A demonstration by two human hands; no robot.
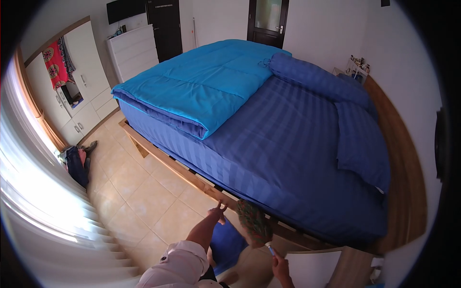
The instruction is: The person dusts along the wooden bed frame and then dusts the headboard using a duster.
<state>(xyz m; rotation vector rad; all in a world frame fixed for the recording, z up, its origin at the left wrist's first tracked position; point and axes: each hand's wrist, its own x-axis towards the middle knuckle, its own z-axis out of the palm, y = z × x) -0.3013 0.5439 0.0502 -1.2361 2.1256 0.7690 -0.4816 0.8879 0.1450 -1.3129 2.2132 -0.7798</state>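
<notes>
My right hand (281, 267) is wrapped around the light-coloured handle of a feather duster (253, 222). The duster's mottled green and reddish-brown head rises against the wooden bed frame (201, 187), beside the mattress. Reaching forward, my left hand (218, 212) is at the frame's side rail with its fingers apart and nothing in them; whether it rests on the wood I cannot tell. A dark blue striped sheet covers the mattress (269, 149). Beneath my left forearm lies a flat blue item (227, 244) on the tiles.
A folded turquoise comforter (201, 81) covers the bed's far end. A bolster (319, 80) and pillow (363, 144) lie near the wooden headboard (408, 192). Left are a wardrobe (89, 62), a sheer curtain (43, 192) and piled clothes (77, 163). A small cabinet (317, 266) stands close at right.
</notes>
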